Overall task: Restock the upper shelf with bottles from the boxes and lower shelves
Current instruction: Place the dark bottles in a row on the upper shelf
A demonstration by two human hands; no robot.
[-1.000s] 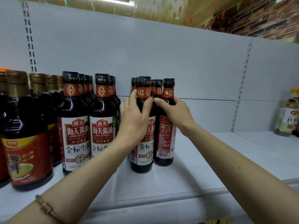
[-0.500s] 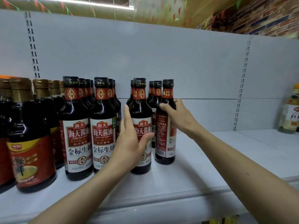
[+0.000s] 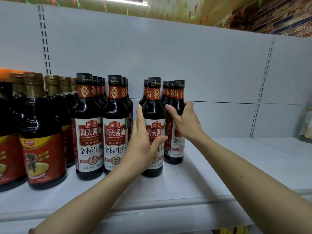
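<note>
Two bare hands work at a white metal shelf (image 3: 211, 169), each on a dark glass soy sauce bottle with a black cap and red-and-white label. Around the nearer bottle (image 3: 152, 115) the left hand (image 3: 142, 146) curls, fingers up its left flank and thumb across the label. Just right of it, the right hand (image 3: 186, 123) grips the shoulder of the second bottle (image 3: 176, 149), fingers wrapped round the front. Both bottles stand upright on the shelf, touching side by side, with more of the same kind behind them. Left of the left hand stand two rows of matching bottles (image 3: 103, 132) (labels facing out), then gold-capped dark bottles with red labels (image 3: 42, 132). Far right of the right hand sits a blurred pale bottle (image 3: 306, 127).
</note>
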